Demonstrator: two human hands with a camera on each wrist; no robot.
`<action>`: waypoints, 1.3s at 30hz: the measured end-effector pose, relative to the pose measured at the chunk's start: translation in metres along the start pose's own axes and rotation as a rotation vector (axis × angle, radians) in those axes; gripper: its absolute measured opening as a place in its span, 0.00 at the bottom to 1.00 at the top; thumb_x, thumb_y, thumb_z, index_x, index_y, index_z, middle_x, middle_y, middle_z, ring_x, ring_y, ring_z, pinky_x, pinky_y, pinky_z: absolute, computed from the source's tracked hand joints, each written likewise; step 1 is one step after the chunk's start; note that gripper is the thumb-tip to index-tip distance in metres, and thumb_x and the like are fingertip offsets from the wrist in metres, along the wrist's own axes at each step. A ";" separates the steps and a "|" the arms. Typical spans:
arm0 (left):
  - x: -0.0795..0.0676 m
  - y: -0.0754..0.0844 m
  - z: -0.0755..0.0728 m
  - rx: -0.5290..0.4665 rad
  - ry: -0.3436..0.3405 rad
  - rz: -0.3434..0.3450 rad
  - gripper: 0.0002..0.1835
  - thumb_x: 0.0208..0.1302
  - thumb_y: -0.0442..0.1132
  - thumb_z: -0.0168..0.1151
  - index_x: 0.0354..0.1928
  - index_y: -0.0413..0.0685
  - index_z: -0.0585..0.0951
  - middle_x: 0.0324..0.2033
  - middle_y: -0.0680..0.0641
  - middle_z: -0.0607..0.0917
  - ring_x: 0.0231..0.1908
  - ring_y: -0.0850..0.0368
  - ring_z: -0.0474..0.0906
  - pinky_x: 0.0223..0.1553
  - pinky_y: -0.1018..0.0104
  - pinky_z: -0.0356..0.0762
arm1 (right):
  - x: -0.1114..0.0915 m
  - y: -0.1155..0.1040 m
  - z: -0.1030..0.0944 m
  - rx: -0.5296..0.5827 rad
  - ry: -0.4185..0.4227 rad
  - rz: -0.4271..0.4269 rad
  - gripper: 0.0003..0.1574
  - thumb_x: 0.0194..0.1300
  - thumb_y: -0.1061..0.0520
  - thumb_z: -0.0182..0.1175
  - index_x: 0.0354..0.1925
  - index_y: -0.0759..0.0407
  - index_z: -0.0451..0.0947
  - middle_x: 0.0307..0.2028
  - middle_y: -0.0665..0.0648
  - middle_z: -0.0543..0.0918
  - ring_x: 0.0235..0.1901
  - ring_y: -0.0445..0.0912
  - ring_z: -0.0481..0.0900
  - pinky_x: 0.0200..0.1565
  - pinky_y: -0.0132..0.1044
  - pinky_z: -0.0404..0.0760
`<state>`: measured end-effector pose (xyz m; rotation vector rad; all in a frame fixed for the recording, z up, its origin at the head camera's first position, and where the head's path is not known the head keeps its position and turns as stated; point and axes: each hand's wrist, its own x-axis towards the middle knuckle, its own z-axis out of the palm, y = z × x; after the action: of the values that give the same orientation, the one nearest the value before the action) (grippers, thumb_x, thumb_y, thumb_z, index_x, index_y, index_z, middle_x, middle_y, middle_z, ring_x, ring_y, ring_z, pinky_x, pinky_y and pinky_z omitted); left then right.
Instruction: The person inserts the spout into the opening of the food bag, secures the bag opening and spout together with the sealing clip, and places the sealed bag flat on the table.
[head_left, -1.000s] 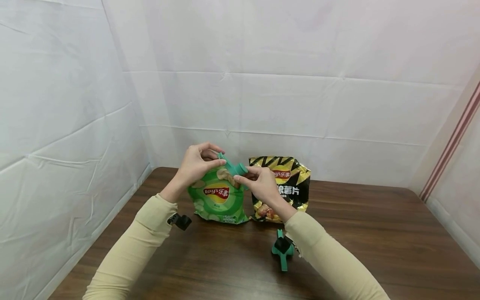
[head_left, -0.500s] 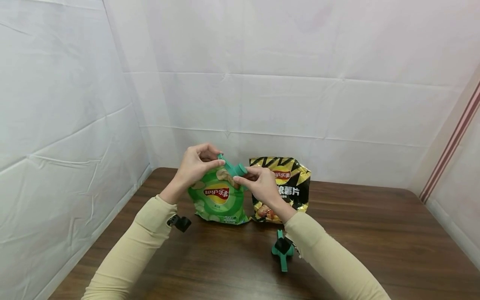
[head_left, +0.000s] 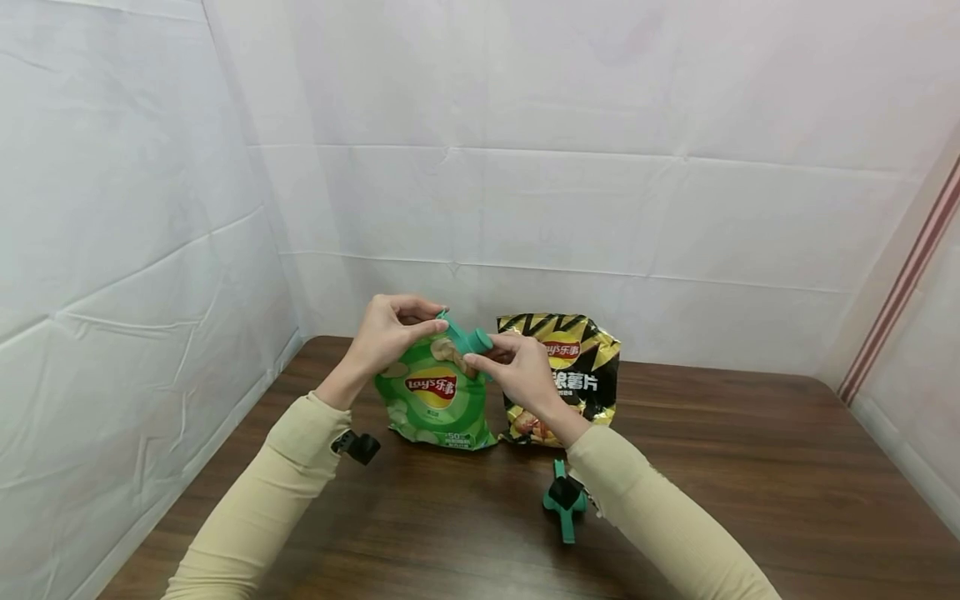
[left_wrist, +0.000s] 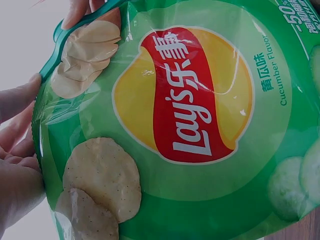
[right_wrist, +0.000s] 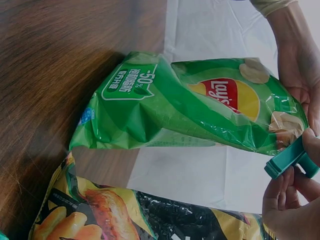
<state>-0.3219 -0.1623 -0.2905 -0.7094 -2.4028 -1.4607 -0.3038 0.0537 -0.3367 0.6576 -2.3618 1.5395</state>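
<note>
A teal bag clip [head_left: 467, 337] with a round spout lies slanted along the top edge of a green Lay's chip bag [head_left: 435, 417], which stands upright on the table. My left hand [head_left: 386, 337] pinches the clip's left end at the bag's top, thumb in front. Some of its fingers [left_wrist: 22, 150] show behind the bag's edge in the left wrist view. Near the spout, my right hand [head_left: 528, 371] grips the clip's other end. The right wrist view shows the clip [right_wrist: 286, 159] between both hands. Whether it is fully closed over the bag, I cannot tell.
Just right of the green bag stands a black-and-yellow Lay's bag [head_left: 600, 392], partly behind my right hand. A second teal clip [head_left: 567, 525] lies on the wooden table [head_left: 712, 467] below my right wrist. White cloth walls [head_left: 570, 208] enclose the back and sides.
My left hand has dipped very slightly at the clip's end. My right hand, the bags and the clip on the table look nearly unchanged.
</note>
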 end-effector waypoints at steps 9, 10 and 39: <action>-0.006 0.022 -0.003 0.006 -0.039 -0.018 0.13 0.60 0.34 0.66 0.46 0.37 0.83 0.40 0.37 0.86 0.36 0.44 0.84 0.37 0.62 0.82 | -0.001 0.003 -0.001 0.004 0.002 -0.008 0.19 0.58 0.51 0.68 0.47 0.59 0.84 0.36 0.57 0.84 0.32 0.44 0.84 0.33 0.34 0.82; -0.007 0.026 -0.004 0.010 -0.048 -0.018 0.14 0.60 0.34 0.65 0.47 0.37 0.83 0.39 0.36 0.86 0.36 0.44 0.84 0.38 0.62 0.82 | -0.001 0.003 -0.001 0.003 0.002 -0.003 0.19 0.58 0.51 0.68 0.47 0.59 0.84 0.36 0.56 0.84 0.32 0.44 0.83 0.33 0.34 0.82; -0.049 -0.068 -0.034 0.020 -0.033 -0.251 0.16 0.64 0.50 0.61 0.39 0.43 0.83 0.28 0.47 0.84 0.28 0.65 0.73 0.32 0.68 0.72 | -0.028 0.034 0.019 -0.029 -0.191 0.418 0.25 0.57 0.52 0.69 0.52 0.58 0.80 0.43 0.57 0.86 0.43 0.49 0.83 0.43 0.40 0.81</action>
<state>-0.3170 -0.2317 -0.3484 -0.4424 -2.6050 -1.5238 -0.2955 0.0547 -0.3840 0.3274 -2.7969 1.6577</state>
